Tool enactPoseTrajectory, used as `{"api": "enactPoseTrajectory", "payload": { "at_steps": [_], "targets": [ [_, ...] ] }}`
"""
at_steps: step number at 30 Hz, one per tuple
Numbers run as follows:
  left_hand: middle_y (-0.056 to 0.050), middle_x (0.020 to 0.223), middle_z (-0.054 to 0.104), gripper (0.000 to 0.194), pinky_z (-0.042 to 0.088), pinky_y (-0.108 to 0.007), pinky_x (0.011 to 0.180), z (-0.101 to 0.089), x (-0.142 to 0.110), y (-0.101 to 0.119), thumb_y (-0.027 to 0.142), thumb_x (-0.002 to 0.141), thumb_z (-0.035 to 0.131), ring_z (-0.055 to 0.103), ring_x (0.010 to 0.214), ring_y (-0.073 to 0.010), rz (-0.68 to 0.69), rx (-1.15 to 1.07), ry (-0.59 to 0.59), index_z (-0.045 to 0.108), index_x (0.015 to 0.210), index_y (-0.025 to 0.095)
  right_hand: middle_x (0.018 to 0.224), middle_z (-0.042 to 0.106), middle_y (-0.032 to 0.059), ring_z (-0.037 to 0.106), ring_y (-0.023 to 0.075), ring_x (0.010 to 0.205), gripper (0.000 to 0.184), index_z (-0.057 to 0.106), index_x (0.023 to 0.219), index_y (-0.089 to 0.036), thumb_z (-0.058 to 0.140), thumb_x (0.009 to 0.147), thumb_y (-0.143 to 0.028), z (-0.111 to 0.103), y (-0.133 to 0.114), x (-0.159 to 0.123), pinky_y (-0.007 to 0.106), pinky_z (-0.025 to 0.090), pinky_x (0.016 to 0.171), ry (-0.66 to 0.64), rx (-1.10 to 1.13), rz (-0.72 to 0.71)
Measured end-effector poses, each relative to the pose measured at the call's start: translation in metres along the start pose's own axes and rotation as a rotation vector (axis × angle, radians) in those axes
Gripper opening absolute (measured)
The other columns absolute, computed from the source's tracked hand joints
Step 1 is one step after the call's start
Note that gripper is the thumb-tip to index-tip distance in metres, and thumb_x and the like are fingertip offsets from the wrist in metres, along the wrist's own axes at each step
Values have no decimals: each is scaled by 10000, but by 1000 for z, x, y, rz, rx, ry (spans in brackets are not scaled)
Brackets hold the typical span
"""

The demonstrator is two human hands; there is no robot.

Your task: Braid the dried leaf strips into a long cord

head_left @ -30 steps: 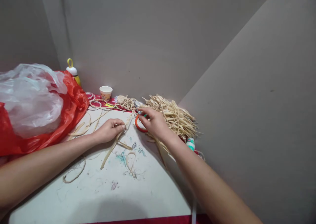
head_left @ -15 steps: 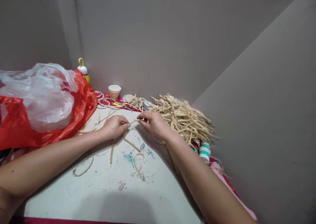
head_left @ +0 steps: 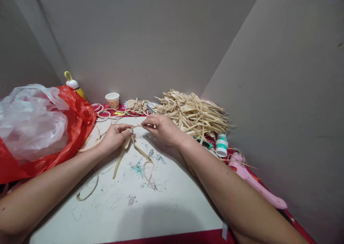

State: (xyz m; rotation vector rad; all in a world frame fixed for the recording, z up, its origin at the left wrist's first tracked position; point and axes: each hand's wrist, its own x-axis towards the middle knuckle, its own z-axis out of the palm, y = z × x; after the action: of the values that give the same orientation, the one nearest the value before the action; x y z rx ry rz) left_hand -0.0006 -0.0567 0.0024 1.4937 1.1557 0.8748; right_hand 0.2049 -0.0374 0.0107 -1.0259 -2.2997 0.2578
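Observation:
My left hand (head_left: 115,137) is closed, pinching pale dried straw strips between thumb and fingers. A short twisted straw cord (head_left: 137,126) stretches from it to my right hand (head_left: 162,129), whose thumb and fingertips pinch the other end. Below my left hand, one flat strip (head_left: 118,164) and a second, bent strip (head_left: 141,150) hang down onto the white board (head_left: 107,215). A thin straw loop (head_left: 145,172) lies beside them. Just behind my right hand, a scissor-like metal blade (head_left: 150,109) shows; its handle is hidden. A big pile of straw strips (head_left: 193,115) lies to the right.
Red and white plastic bags (head_left: 40,122) bulge at the left, before a yellow-topped bottle (head_left: 73,85). A paper cup (head_left: 112,101) and coiled cord (head_left: 135,106) stand along the wall. At right are a white-and-teal container (head_left: 221,145) and a pink long-handled tool (head_left: 255,181).
My right hand has moved from beside the orange ring-shaped handle to pinching the cord's end. The cord is now stretched between both hands. The view has shifted, showing the pink tool.

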Motion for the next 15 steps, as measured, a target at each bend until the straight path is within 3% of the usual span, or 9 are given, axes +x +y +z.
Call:
{"api": "enactPoseTrajectory", "payload": {
  "at_steps": [2, 5, 8, 10, 12, 15],
  "targets": [
    [-23, 699, 666, 406, 275, -211, 433, 0, 0, 0, 351, 733, 658, 396, 445, -56, -11, -27, -5, 663, 1073, 129, 876, 674, 58, 589, 155, 785, 192, 731, 909, -193, 547, 854, -187, -1, -1, -1, 267, 429, 725, 0, -2, -10],
    [7, 614, 624, 424, 280, -218, 433, -3, 0, 3, 352, 716, 681, 373, 430, -54, -28, 43, -74, 676, 1082, 139, 890, 680, 72, 590, 158, 780, 197, 738, 917, -179, 553, 847, -169, -4, -4, -2, 272, 423, 724, -29, -4, 15],
    [15, 554, 593, 468, 286, -230, 439, -9, 1, 9, 403, 713, 680, 378, 417, -69, -61, 209, -128, 678, 1109, 153, 895, 678, 76, 588, 158, 769, 205, 741, 924, -178, 554, 843, -152, -8, -10, -3, 265, 408, 703, -84, -46, 40],
    [-24, 672, 670, 521, 318, -242, 473, -15, 2, 15, 472, 708, 666, 433, 444, -87, -17, 387, -116, 675, 1135, 174, 876, 673, 66, 581, 155, 758, 207, 742, 903, -191, 547, 846, -152, -11, -13, -3, 255, 389, 678, -107, -99, 25],
    [-79, 891, 722, 552, 371, -261, 555, -20, 1, 20, 547, 707, 632, 535, 550, -130, 69, 614, -57, 687, 1122, 187, 856, 664, 56, 568, 151, 744, 217, 741, 865, -201, 534, 844, -138, -12, -16, -4, 250, 367, 654, -114, -160, 7],
    [-113, 1053, 709, 538, 388, -299, 671, -22, -3, 26, 580, 758, 553, 601, 712, -191, 214, 904, 178, 697, 1099, 190, 851, 650, 49, 550, 147, 728, 238, 730, 820, -202, 514, 832, -103, -14, -18, -4, 253, 332, 622, -118, -231, -7]
  ]
}}
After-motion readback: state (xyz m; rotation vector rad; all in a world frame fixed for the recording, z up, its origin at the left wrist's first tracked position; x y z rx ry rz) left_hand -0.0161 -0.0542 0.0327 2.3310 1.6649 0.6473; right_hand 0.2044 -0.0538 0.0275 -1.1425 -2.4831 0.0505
